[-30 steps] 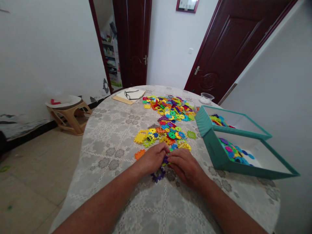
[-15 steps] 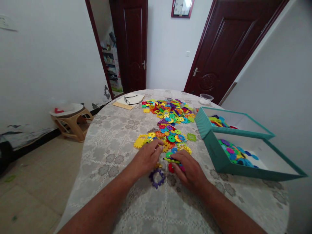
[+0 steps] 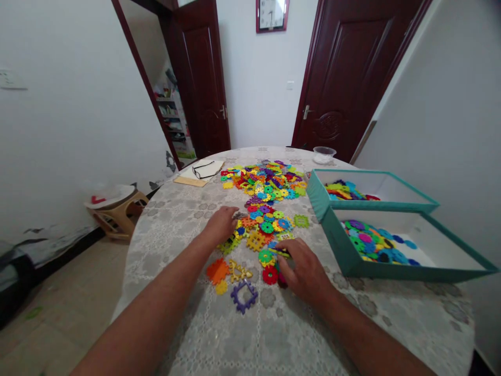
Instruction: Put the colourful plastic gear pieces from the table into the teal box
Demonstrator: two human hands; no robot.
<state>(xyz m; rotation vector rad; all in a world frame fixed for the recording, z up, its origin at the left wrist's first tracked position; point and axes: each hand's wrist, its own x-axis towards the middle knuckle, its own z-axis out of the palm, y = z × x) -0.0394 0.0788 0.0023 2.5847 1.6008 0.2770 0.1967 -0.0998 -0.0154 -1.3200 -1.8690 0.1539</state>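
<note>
Here | left hand (image 3: 223,224) outstretched (palm down), grip: can't tell | right hand (image 3: 306,267) pinching yellow-green piece (image 3: 280,253)

Toothed plastic pieces about your hands: a thin yellow-green piece (image 3: 279,253), seen nearly edge-on, is pinched between the thumb and fingers of your right hand (image 3: 304,269); a red disc (image 3: 270,274) lies flat just left of that hand. A yellow-green square (image 3: 229,245) lies partly covered beside your left hand (image 3: 222,224), whose fingertips reach the edge of a multicoloured heap (image 3: 267,227); contact there cannot be told
</note>
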